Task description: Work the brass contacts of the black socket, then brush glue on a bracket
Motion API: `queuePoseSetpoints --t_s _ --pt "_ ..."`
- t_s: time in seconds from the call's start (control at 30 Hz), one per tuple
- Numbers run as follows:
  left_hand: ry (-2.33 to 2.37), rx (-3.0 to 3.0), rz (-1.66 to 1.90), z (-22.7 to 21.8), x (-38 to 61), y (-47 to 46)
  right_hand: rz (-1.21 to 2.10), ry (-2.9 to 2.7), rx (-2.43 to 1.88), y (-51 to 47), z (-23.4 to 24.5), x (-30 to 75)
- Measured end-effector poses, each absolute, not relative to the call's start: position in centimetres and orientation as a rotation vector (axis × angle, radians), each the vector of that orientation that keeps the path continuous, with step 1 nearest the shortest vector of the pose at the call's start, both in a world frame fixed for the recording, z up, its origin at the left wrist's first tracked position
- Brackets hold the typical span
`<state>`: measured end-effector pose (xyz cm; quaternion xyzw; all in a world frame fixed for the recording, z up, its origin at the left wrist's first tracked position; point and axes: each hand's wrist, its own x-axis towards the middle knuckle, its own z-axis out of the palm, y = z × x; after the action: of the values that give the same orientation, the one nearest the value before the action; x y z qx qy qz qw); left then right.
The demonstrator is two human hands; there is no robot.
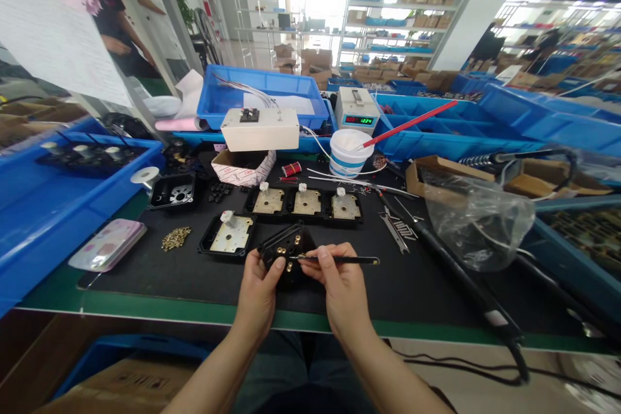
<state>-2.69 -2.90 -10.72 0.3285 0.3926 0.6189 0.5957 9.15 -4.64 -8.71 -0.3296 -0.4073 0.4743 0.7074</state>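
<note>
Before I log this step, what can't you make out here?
Head view only:
- Black housing: its lower part is hidden behind the left hand and right hand.
- Tweezers: whatever the tip holds is too small to see.
- Brass parts: too small to identify.

Counts of items on the bench. Two hands, left hand [259,288] and right hand [339,284], were present, with one black housing [286,252] and one pair of tweezers [339,260] between them. Four finished plate assemblies lay on the mat: three in a row [305,202] and one nearer [228,234]. One white bucket [348,152], one red stick [412,121], one white box [260,129], one digital meter [357,111] and one heap of brass screws [175,238] were counted.
</note>
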Motion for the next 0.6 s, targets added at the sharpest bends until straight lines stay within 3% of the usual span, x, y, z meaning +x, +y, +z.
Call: queuePoseSetpoints --t_s 0.4,0.6 --pt "0.867 0.827 1.432 -11.1 -2.8 -2.9 0.895 -1.089 -0.822 -4.4 -8.2 8.2" --pt "0.921 0.834 1.415 -11.2 -2.9 -2.8 0.969 -1.112 -0.840 -4.2 -7.1 11.5"
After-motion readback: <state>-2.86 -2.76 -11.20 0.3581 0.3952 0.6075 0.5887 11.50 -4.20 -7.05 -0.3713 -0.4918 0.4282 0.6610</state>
